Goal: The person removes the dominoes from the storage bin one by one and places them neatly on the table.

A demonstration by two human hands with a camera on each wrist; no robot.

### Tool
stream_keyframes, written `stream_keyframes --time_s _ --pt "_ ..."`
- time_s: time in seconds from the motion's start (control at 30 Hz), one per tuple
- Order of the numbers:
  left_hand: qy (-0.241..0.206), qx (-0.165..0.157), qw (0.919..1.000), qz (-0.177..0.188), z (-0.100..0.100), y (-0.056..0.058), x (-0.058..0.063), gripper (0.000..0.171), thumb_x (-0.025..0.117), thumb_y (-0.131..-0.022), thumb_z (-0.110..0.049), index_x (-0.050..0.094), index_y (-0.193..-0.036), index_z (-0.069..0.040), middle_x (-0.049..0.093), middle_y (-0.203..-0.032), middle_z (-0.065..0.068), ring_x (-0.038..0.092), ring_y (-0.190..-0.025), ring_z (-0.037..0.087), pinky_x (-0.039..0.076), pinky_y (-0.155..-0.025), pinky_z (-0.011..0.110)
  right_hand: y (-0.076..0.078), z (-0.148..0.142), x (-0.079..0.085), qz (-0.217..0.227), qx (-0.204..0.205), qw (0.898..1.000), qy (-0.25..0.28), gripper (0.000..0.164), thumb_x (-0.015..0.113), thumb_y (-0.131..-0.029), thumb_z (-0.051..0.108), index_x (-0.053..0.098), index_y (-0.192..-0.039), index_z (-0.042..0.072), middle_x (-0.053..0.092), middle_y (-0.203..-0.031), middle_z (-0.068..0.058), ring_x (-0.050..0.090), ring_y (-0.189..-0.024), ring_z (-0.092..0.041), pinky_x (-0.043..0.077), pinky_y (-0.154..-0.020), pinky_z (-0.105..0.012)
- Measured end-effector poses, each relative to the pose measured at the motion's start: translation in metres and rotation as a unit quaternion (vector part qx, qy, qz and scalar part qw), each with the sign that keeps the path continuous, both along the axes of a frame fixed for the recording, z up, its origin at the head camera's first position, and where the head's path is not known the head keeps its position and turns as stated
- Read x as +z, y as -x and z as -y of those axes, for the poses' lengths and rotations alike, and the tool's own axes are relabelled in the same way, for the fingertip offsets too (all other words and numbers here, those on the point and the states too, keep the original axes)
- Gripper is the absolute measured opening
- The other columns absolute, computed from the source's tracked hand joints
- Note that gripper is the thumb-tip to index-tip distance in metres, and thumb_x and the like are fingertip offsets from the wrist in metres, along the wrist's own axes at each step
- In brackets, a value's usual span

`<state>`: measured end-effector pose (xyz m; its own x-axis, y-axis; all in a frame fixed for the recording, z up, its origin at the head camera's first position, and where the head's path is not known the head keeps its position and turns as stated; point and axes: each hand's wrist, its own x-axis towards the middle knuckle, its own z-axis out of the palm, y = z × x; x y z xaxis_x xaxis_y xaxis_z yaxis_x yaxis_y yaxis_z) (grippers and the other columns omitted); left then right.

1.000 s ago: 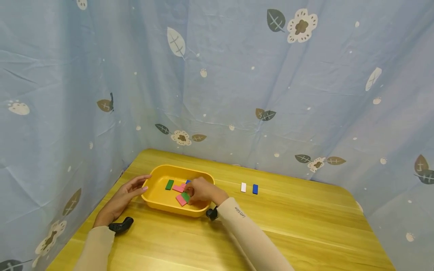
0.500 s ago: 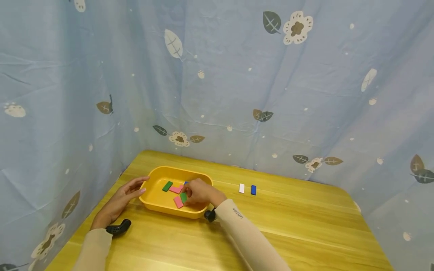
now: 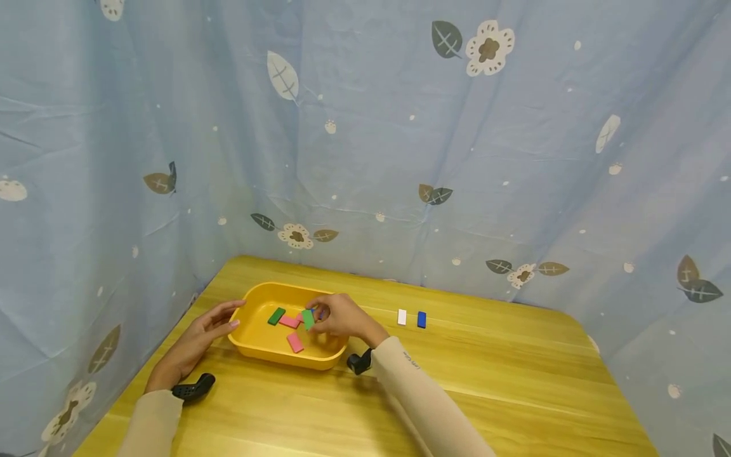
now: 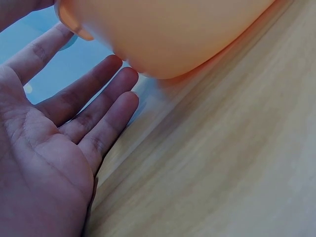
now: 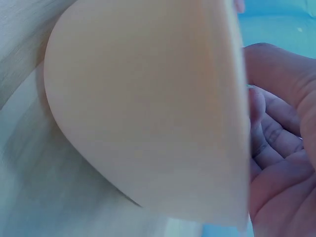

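A yellow plastic tub [image 3: 267,350] stands on the table at the left in the head view. Over its inside, my right hand [image 3: 342,315] pinches a light green tile [image 3: 308,319] between thumb and fingers. Below lie a dark green tile [image 3: 276,316], a pink tile [image 3: 294,343] and more pink and blue pieces, partly covered by the held tile and hand. My left hand [image 3: 197,343] rests against the tub's left end, fingers extended and spread, as the left wrist view shows. In the right wrist view the tub's wall [image 5: 148,108] hides the pinched tile.
To the right of the tub, a white tile [image 3: 402,317] and a blue tile [image 3: 421,319] lie side by side on the wooden table [image 3: 502,374]. Behind and to the left hangs a light blue patterned curtain [image 3: 365,127]. Each wrist wears a black device [image 3: 194,387].
My right hand has lifted the light green tile off its place beside the pink tile and tipped it up. The left hand stays at the tub's end. The head view shifts slightly.
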<state>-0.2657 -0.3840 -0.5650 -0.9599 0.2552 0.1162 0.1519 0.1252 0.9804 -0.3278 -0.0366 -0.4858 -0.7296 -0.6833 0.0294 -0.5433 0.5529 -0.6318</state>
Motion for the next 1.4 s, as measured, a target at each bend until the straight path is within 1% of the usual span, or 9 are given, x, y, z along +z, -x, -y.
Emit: stream_keyframes --time_s 0.13,0.2,0.23,0.37,0.57,0.73,0.9,1.23,1.4 --pt "0.004 0.000 1.0000 -0.002 -0.001 0.000 0.001 0.053 0.055 -0.109 -0.022 0.039 -0.158 -0.011 0.035 -0.159 0.010 0.044 -0.129 -0.003 0.042 -0.098 0.012 -0.002 -0.010 0.005 0.012 -0.011 1.000 0.027 0.044 0.084 -0.089 0.021 0.069 -0.129 0.013 0.069 -0.096 0.008 0.064 -0.077 -0.004 0.055 -0.070 -0.021" --pt "0.004 0.003 1.0000 0.001 -0.002 0.000 0.001 0.053 0.055 -0.109 -0.023 0.040 -0.158 -0.012 0.036 -0.158 0.007 0.044 -0.129 -0.003 0.042 -0.098 0.012 -0.003 -0.014 0.008 0.010 -0.015 0.999 0.035 0.044 0.083 -0.090 0.023 0.069 -0.130 0.014 0.070 -0.098 0.008 0.064 -0.077 -0.004 0.055 -0.071 -0.022" --pt "0.006 0.000 1.0000 -0.002 -0.002 0.000 0.001 0.053 0.055 -0.109 -0.022 0.039 -0.158 -0.011 0.035 -0.158 0.008 0.044 -0.129 -0.003 0.042 -0.098 0.012 -0.003 -0.016 0.009 0.003 -0.016 0.999 0.035 0.044 0.083 -0.090 0.023 0.069 -0.130 0.014 0.070 -0.098 0.008 0.064 -0.077 -0.003 0.054 -0.072 -0.022" --pt "0.004 0.005 0.9999 0.009 -0.002 -0.002 0.003 0.054 0.056 -0.108 -0.024 0.039 -0.158 -0.013 0.037 -0.157 0.002 0.043 -0.129 -0.005 0.041 -0.097 0.011 -0.004 -0.028 0.013 -0.013 -0.016 0.999 0.035 0.045 0.083 -0.090 0.025 0.069 -0.131 0.015 0.070 -0.100 0.007 0.063 -0.077 -0.004 0.054 -0.071 -0.023" --pt "0.002 0.007 0.9999 0.014 -0.004 -0.004 0.004 0.055 0.057 -0.108 -0.025 0.039 -0.159 -0.013 0.036 -0.158 0.003 0.043 -0.129 -0.004 0.041 -0.098 0.011 -0.003 -0.053 0.016 -0.027 -0.034 0.998 0.041 0.046 0.083 -0.089 0.025 0.068 -0.131 0.015 0.070 -0.100 0.005 0.063 -0.076 -0.007 0.054 -0.071 -0.024" --pt "0.007 0.005 0.9999 0.011 -0.004 -0.005 0.005 0.055 0.055 -0.109 -0.024 0.037 -0.159 -0.012 0.036 -0.158 0.005 0.043 -0.130 -0.003 0.041 -0.098 0.011 -0.002 -0.076 0.014 -0.033 -0.048 0.997 0.046 0.048 0.083 -0.090 0.025 0.067 -0.133 0.013 0.069 -0.098 0.009 0.063 -0.075 -0.008 0.055 -0.070 -0.025" --pt "0.017 0.004 0.9997 0.017 -0.005 -0.005 0.006 0.055 0.054 -0.109 -0.025 0.036 -0.160 -0.014 0.032 -0.160 0.006 0.040 -0.130 -0.004 0.040 -0.097 0.011 -0.003 -0.098 0.012 -0.040 -0.064 0.996 0.050 0.048 0.083 -0.090 0.024 0.066 -0.134 0.013 0.069 -0.098 0.009 0.063 -0.076 -0.007 0.055 -0.071 -0.027" --pt "0.012 0.008 0.9998 0.017 -0.005 -0.005 0.004 0.054 0.054 -0.109 -0.025 0.038 -0.160 -0.014 0.034 -0.158 0.000 0.038 -0.130 -0.003 0.038 -0.097 0.011 -0.009 -0.142 0.008 -0.019 -0.097 0.993 0.066 0.046 0.081 -0.091 0.020 0.066 -0.134 0.013 0.069 -0.097 0.005 0.064 -0.074 -0.013 0.055 -0.069 -0.031" --pt "0.012 0.011 0.9996 0.024 -0.004 -0.005 0.003 0.055 0.055 -0.109 -0.026 0.038 -0.160 -0.015 0.033 -0.159 0.000 0.037 -0.130 -0.004 0.038 -0.096 0.010 -0.011 -0.161 0.001 -0.028 -0.118 0.991 0.061 0.045 0.082 -0.091 0.020 0.066 -0.133 0.013 0.069 -0.095 0.008 0.064 -0.075 -0.012 0.056 -0.071 -0.031"
